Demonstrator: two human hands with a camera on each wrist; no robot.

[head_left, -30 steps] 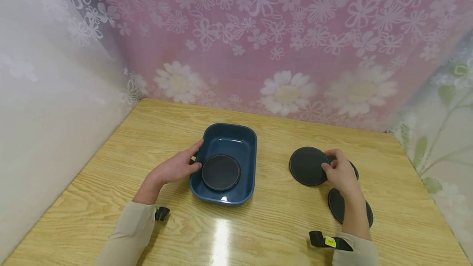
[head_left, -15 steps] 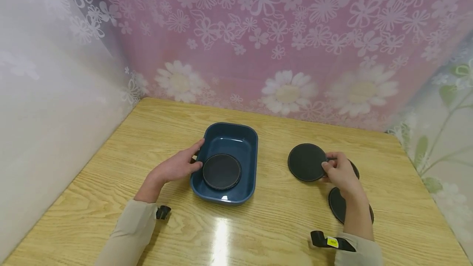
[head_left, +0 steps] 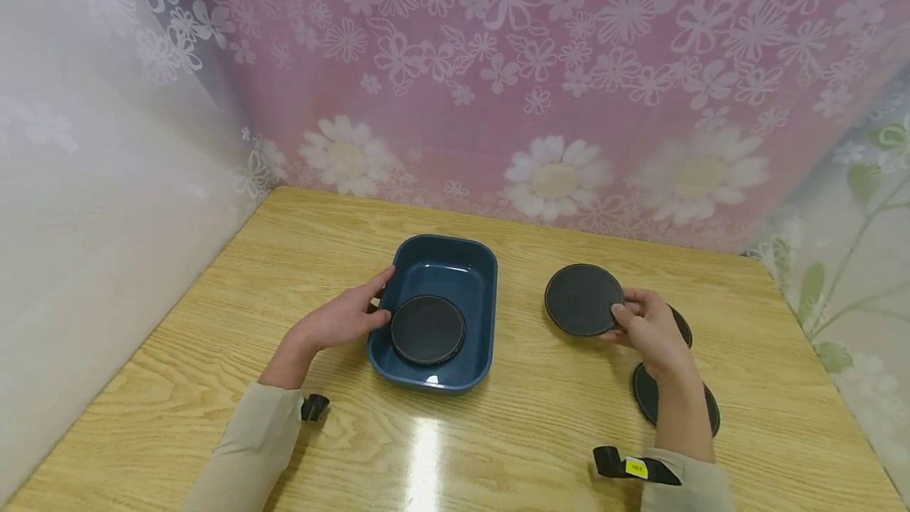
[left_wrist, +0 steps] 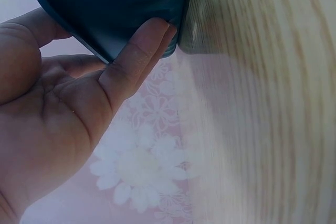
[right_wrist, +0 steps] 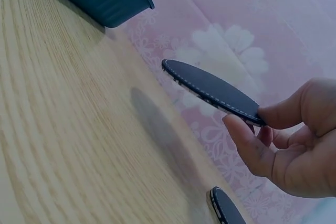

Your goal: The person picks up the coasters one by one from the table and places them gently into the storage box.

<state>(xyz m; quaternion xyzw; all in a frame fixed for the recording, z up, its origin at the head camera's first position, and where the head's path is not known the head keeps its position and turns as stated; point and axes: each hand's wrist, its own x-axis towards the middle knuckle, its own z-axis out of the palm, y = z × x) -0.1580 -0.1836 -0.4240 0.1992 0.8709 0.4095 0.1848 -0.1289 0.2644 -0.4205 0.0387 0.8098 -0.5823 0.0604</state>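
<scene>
My right hand (head_left: 656,330) pinches the edge of a round black stitched coaster (head_left: 583,299) between thumb and fingers. In the right wrist view, the coaster (right_wrist: 210,90) is raised off the tabletop, tilted, its shadow on the wood below. My left hand (head_left: 341,318) rests at the left side of a dark blue rectangular dish (head_left: 492,314). Its straight fingers (left_wrist: 139,51) lie along the outer wall in the left wrist view, and the thumb reaches the rim. Inside the dish, toward its near end, lies another black coaster (head_left: 427,330).
Two more black coasters are on the wooden table (head_left: 526,433): one coaster (head_left: 680,326) partly behind my right hand, the other coaster (head_left: 647,395) partly under my right forearm. A pink floral backdrop (head_left: 455,101) stands along the table's far edge.
The right hand has lifted its coaster off the table and brought it slightly left and away from me. The left hand and the dish have stayed in place.
</scene>
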